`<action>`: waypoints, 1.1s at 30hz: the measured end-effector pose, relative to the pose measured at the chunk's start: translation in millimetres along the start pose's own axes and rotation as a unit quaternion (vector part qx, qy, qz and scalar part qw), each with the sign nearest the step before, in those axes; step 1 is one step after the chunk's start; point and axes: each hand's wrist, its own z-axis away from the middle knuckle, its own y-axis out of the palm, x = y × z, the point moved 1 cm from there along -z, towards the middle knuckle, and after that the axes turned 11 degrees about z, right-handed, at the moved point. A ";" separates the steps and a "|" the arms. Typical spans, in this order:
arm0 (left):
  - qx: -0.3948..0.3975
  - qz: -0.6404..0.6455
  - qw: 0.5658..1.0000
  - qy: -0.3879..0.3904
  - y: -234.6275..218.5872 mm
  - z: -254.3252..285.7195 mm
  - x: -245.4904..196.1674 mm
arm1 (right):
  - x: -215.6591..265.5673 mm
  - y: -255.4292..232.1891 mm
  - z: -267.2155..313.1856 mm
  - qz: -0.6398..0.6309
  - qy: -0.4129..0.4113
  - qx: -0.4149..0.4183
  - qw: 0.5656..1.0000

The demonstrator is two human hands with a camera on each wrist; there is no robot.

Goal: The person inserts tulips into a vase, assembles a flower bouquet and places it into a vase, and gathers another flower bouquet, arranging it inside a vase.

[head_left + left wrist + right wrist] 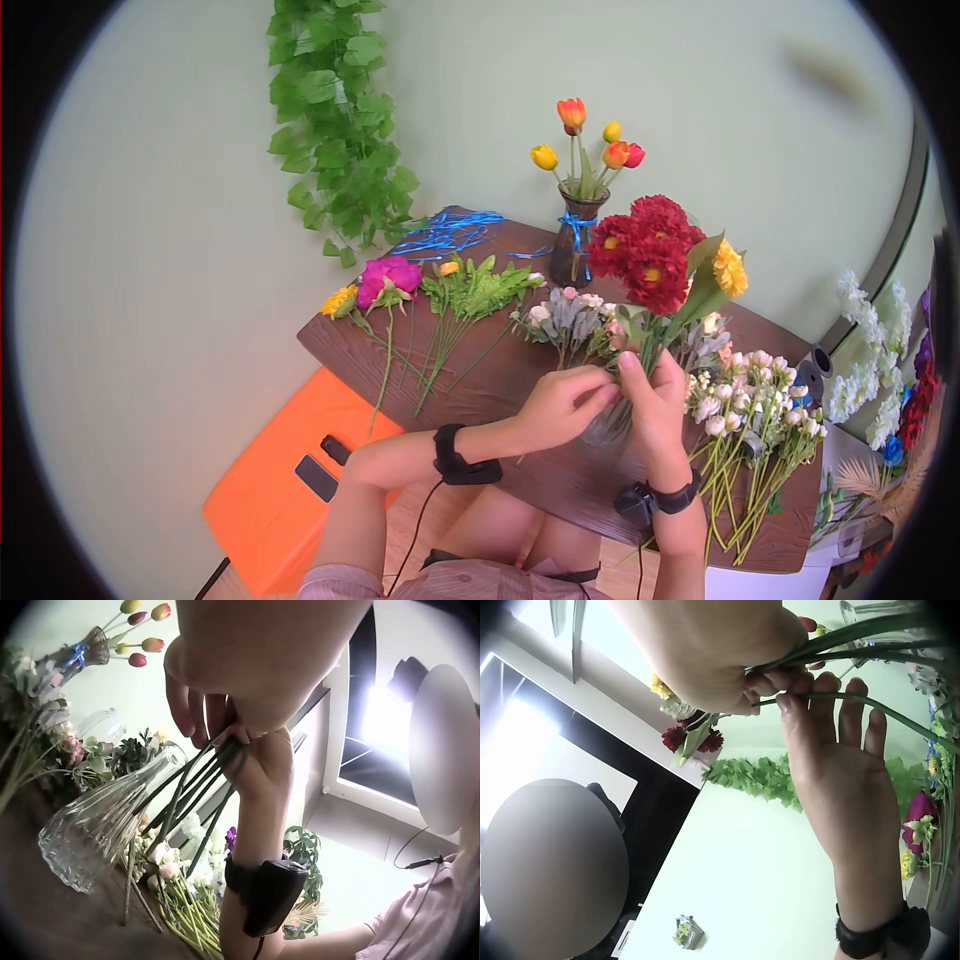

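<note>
My right hand (655, 405) grips a bunch of green stems (206, 776) topped by dark red flowers (655, 255) and a yellow flower (730, 270). Beside it, my left hand (840, 742) pinches one of these stems between thumb and index finger, its other fingers spread. Below both hands stands a clear ribbed glass vase (90, 825), partly hidden by them in the head view. The lower stems overlap the vase's mouth in the left wrist view.
A dark vase (572, 245) with tulips stands at the back. White flowers (745, 400) lie at right; a magenta flower (388, 280), green sprigs (475, 290) and blue ties (445, 232) lie at left. An orange stool (270, 480) holds a phone (316, 478).
</note>
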 end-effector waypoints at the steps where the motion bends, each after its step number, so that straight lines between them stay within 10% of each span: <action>1: 0.012 -0.012 1.000 -0.002 -0.4 0.0 2.5 | 0.0 -2.0 -0.8 0.011 0.005 0.014 1.000; 9: 0.072 -0.133 0.988 -0.014 -19.4 -10.9 -13.8 | -7.9 -5.6 -3.9 -0.020 0.020 0.027 0.999; 14: 0.018 -0.298 0.938 -0.178 -94.8 -23.3 44.7 | -8.2 -6.0 -6.7 -0.044 0.035 0.020 0.998; 21: -0.049 -0.531 0.765 -0.361 -189.5 0.8 119.6 | -8.8 -3.1 -8.7 -0.067 0.043 0.050 0.996; 27: -0.029 -0.500 0.715 -0.488 -209.4 8.1 140.4 | -12.1 -2.0 -7.4 -0.053 0.018 0.056 0.997; 33: -0.035 -0.458 0.765 -0.451 -222.8 17.7 159.0 | -10.0 1.0 -6.7 -0.020 -0.032 0.077 0.996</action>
